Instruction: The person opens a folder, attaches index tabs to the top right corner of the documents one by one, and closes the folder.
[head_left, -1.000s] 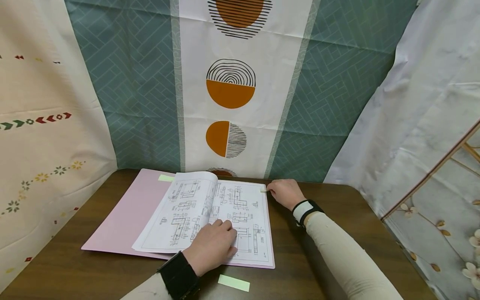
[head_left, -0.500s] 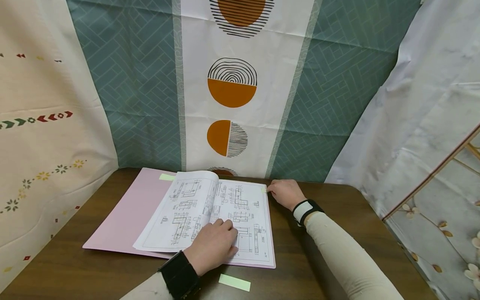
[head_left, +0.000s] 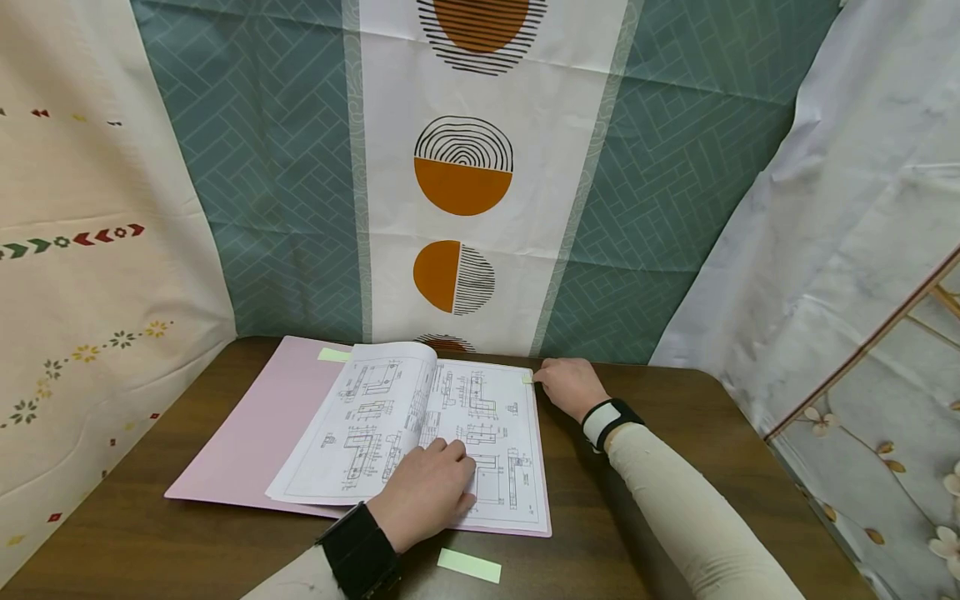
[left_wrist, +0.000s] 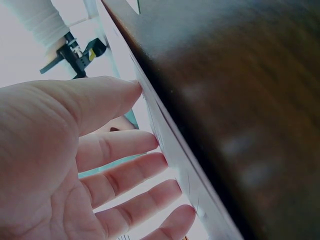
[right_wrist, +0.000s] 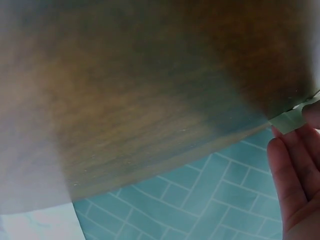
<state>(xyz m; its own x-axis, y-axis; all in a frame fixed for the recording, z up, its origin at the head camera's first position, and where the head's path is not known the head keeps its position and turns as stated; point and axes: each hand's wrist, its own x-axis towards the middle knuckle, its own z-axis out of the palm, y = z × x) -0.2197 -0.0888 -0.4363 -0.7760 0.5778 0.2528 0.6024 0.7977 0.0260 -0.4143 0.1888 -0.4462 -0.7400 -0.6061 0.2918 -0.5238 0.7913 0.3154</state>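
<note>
A booklet of technical drawings (head_left: 367, 421) lies spread out on a pink folder (head_left: 240, 433) in the head view. My left hand (head_left: 426, 496) rests on the lower part of the right page; in the left wrist view its relaxed fingertips (left_wrist: 159, 161) touch the paper. At the page's upper right corner, my right hand (head_left: 572, 387) pinches a pale green sticky tab (head_left: 527, 379) that sticks out past the edge. Up close in the right wrist view, the tab (right_wrist: 287, 121) sits between thumb and fingers. The tab's inner end overlaps the page.
A second green sticky tab (head_left: 333, 355) is on the pink folder's upper part. One loose green strip (head_left: 468, 566) lies on the brown wooden table (head_left: 675, 450), just in front of the booklet. A patterned curtain (head_left: 645, 250) hangs directly behind the table.
</note>
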